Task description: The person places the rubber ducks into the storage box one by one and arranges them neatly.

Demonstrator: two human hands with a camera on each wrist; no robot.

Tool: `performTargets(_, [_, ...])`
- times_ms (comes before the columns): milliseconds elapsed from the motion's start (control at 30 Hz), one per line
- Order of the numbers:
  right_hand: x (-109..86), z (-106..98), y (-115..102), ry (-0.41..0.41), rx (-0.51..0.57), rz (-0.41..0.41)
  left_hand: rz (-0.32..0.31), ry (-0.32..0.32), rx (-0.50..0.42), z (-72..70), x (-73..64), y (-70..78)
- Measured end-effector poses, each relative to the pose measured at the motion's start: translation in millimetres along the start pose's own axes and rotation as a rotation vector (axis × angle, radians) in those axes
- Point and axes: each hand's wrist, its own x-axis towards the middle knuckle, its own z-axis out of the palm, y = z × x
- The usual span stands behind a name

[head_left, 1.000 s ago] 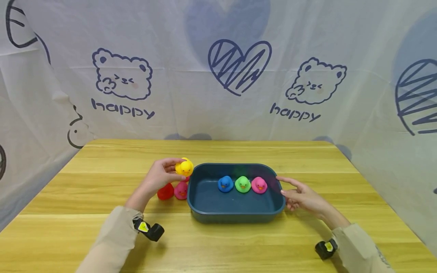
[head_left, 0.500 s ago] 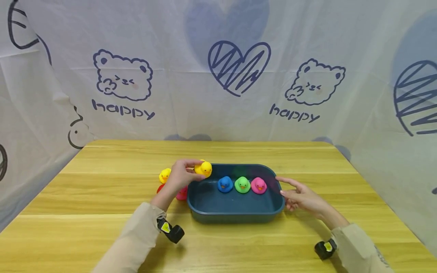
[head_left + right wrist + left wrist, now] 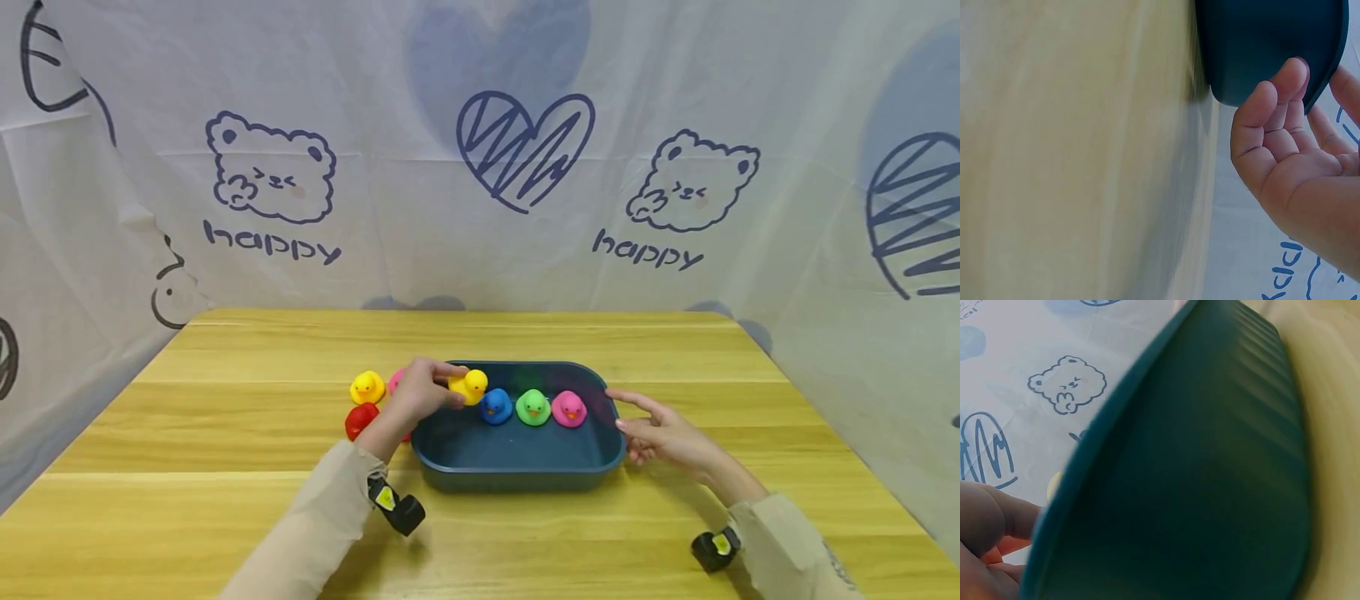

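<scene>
In the head view, my left hand (image 3: 423, 390) holds a yellow rubber duck (image 3: 471, 387) between thumb and fingers, over the left part of a dark teal tray (image 3: 517, 481). Inside the tray sit a blue duck (image 3: 495, 407), a green duck (image 3: 533, 407) and a pink duck (image 3: 569, 409) in a row. The held duck is just left of the blue one. My right hand (image 3: 667, 433) touches the tray's right end with index finger and thumb; its other fingers bend below the rim in the right wrist view. The tray wall (image 3: 1197, 456) hides most of the held duck from the left wrist view.
Left of the tray, on the wooden table (image 3: 187, 433), lie another yellow duck (image 3: 367, 388), a red duck (image 3: 362, 420) and pink ones partly hidden by my left arm. A printed cloth (image 3: 405, 200) hangs behind the table.
My left hand has carried the yellow duck rightward from beside the tray to over its inside, lowering a little. My right hand and the tray have stayed put.
</scene>
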Motion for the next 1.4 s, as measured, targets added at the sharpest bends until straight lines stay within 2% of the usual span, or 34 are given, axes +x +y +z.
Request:
performTargets(100, [0.0,0,0,-0.001,-0.003,0.001,-0.01,-0.004,0.035,1.6,0.8,-0.7])
performTargets(367, [-0.5,1,1,0.002,-0.011,0.001,0.022,-0.034,0.225,6.0,7.6,0.3])
performTargets(633, [-1.5,1,2,-0.009,0.003,-0.014,-0.023,-0.056,0.241,6.5,10.2,1.5])
performTargets(767, [-1.8,1,2,-0.011,0.007,-0.023,-0.023,-0.08,0.266,7.1,13.7,1.7])
performTargets(967, [-1.9,0,2,-0.008,0.001,-0.017,-0.033,-0.121,0.241,9.5,18.7,1.5])
performTargets(1200, [-1.6,0,2,-0.007,-0.002,-0.014,-0.027,-0.123,0.312,11.1,20.3,2.5])
performTargets(1400, [-1.5,1,-1,-0.019,-0.011,-0.009,-0.058,-0.133,0.293,9.7,20.7,1.7])
